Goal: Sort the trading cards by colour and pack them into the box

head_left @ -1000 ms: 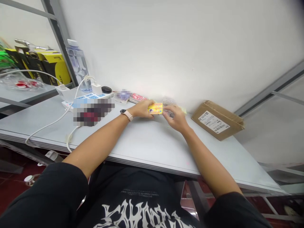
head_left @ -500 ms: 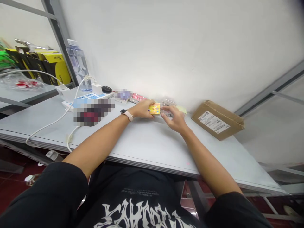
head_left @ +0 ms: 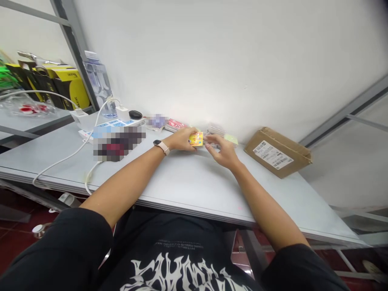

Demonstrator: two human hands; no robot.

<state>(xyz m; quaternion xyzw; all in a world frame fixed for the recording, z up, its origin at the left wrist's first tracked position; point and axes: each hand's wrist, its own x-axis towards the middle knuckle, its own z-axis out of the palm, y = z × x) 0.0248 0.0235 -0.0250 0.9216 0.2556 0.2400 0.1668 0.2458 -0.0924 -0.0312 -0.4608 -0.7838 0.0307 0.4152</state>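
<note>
My left hand (head_left: 181, 139) grips a small stack of cards (head_left: 195, 139) from its left side, with a bright yellow printed face on top. The wrist above it wears a watch with a pale band. Just right of the stack is my right hand (head_left: 222, 150), its thumb and forefinger apart near the stack's right edge. Whether those fingertips touch the stack, I cannot tell. Behind the hands, by the wall, lie a pile of red cards (head_left: 175, 124), a pale stack (head_left: 216, 130) partly hidden by my right hand, and a yellow-green piece (head_left: 230, 140).
A cardboard box (head_left: 273, 152) with a white label stands at the right. On the left are a power strip (head_left: 113, 124) with white cables, a blurred-out dark item (head_left: 119, 143), a black mouse-like object (head_left: 135, 114) and a large water bottle (head_left: 98, 81). Metal posts flank the table (head_left: 182, 178).
My right fingers have parted slightly from the right edge of the yellow card stack. My left hand keeps its grip, nearly still.
</note>
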